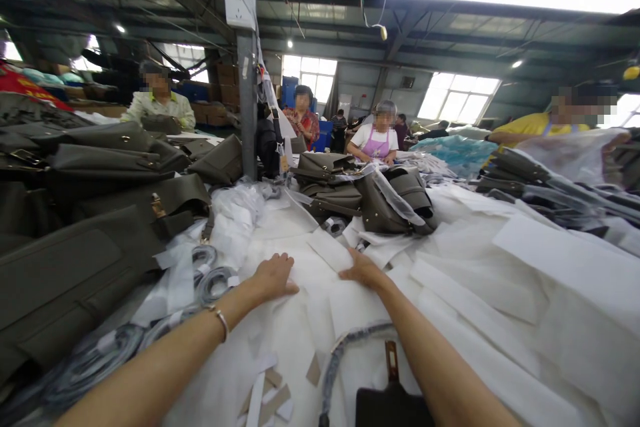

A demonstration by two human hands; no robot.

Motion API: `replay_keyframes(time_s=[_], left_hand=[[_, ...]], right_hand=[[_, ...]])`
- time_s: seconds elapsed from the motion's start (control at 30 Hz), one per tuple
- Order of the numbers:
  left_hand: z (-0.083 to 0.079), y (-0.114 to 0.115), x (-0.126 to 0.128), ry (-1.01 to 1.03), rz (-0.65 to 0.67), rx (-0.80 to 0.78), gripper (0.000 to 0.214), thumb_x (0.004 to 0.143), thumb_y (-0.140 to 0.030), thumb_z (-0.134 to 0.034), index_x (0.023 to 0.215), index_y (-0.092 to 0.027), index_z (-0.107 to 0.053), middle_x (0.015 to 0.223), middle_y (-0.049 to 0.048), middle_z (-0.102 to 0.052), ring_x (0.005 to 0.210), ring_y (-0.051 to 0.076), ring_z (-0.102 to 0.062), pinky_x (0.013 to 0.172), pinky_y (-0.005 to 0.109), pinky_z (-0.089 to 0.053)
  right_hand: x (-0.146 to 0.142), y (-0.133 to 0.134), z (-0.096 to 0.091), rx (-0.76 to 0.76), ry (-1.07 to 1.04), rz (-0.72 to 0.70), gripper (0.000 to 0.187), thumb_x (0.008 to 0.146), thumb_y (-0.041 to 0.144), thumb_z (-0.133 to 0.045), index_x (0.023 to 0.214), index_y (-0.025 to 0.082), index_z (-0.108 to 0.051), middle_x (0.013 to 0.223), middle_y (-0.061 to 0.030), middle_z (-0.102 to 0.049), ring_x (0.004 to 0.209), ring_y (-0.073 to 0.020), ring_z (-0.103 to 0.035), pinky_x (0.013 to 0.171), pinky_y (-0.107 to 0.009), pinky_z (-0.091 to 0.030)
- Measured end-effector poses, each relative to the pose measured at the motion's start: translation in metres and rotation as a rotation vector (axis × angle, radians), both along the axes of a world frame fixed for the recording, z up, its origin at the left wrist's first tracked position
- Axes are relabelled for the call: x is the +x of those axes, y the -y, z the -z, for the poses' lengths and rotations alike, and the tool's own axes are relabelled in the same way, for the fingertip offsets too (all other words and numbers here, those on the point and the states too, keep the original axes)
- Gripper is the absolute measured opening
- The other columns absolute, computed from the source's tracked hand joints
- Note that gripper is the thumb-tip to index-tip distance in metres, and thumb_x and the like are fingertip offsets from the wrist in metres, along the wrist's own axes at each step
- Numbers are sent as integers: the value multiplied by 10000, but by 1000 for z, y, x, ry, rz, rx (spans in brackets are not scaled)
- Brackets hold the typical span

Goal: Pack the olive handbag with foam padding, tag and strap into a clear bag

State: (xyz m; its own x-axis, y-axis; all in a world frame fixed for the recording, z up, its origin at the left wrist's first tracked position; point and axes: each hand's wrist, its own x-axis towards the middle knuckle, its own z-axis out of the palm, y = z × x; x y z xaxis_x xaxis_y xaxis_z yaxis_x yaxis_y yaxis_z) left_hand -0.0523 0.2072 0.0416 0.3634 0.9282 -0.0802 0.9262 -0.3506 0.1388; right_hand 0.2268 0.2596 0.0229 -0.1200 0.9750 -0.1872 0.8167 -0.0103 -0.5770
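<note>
My left hand [274,277] is low over the white paper sheets covering the table [295,320]. Its fingers are slightly bent, with the thumb apart and nothing visible in them. My right hand [364,269] has thumb and fingers spread beside the corner of a white paper sheet [330,249]; whether it touches the sheet, I cannot tell. Close to my body lies a dark flap with a gold buckle [392,361], partly hidden by my right forearm. A wrapped handle [336,363] curves beside it. Grey and white scraps [270,395] lie between my arms.
Dark grey bags [95,267] are piled on the left, and more bags [370,197] stand ahead. Coiled wrapped straps [215,283] lie left of my left hand. A grey post [247,93] rises behind. Several people work across the table, one person [550,130] handling clear plastic at right.
</note>
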Motion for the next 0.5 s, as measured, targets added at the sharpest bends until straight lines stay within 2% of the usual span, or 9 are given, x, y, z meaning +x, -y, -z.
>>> replay_keyframes(time_s=[0.07, 0.2, 0.27, 0.37, 0.43, 0.5], left_hand=[[2, 24, -9, -17, 64, -24, 330, 809, -384, -607, 1073, -190, -568, 1185, 135, -597, 1136, 302, -541, 933, 425, -454], [-11, 60, -34, -65, 156, -114, 198, 793, -341, -608, 941, -210, -602, 1016, 89, -649, 1003, 266, -594, 865, 379, -478], [-17, 75, -44, -85, 190, -166, 125, 765, -310, -627, 853, -220, -622, 943, 64, -669, 959, 255, -612, 832, 355, -485], [-20, 95, -55, -97, 225, -244, 77, 708, -275, -657, 774, -238, -644, 889, 16, -694, 873, 216, -640, 774, 303, -490], [-20, 103, -60, -108, 222, -290, 92, 643, -263, -692, 722, -241, -652, 803, -7, -699, 776, 198, -647, 699, 279, -491], [-20, 104, -61, -130, 198, -324, 102, 576, -241, -710, 658, -235, -648, 680, -17, -681, 663, 194, -637, 603, 269, -481]], right_hand=[[-2, 3, -3, -5, 17, 3, 889, 621, 321, -811, 1417, 185, -438, 1315, -148, -597, 1197, -312, -568, 996, -402, -419], [-9, 12, -15, 59, 40, -36, 1015, 594, 260, -835, 1478, 182, -342, 1457, -167, -459, 1343, -319, -423, 1086, -421, -325], [-12, 18, -25, 137, 50, -98, 993, 619, 248, -825, 1481, 179, -337, 1472, -160, -438, 1364, -299, -393, 1101, -408, -307], [-19, 30, -45, 291, 105, -181, 756, 724, 232, -757, 1411, 143, -454, 1399, -172, -501, 1300, -299, -458, 1082, -414, -330], [-30, 41, -58, 364, 134, -198, 541, 792, 204, -693, 1315, 160, -563, 1353, -155, -539, 1260, -290, -486, 1079, -411, -331], [-48, 58, -67, 407, 126, -241, 402, 844, 210, -640, 1245, 197, -621, 1314, -123, -574, 1234, -270, -502, 1069, -395, -346]])
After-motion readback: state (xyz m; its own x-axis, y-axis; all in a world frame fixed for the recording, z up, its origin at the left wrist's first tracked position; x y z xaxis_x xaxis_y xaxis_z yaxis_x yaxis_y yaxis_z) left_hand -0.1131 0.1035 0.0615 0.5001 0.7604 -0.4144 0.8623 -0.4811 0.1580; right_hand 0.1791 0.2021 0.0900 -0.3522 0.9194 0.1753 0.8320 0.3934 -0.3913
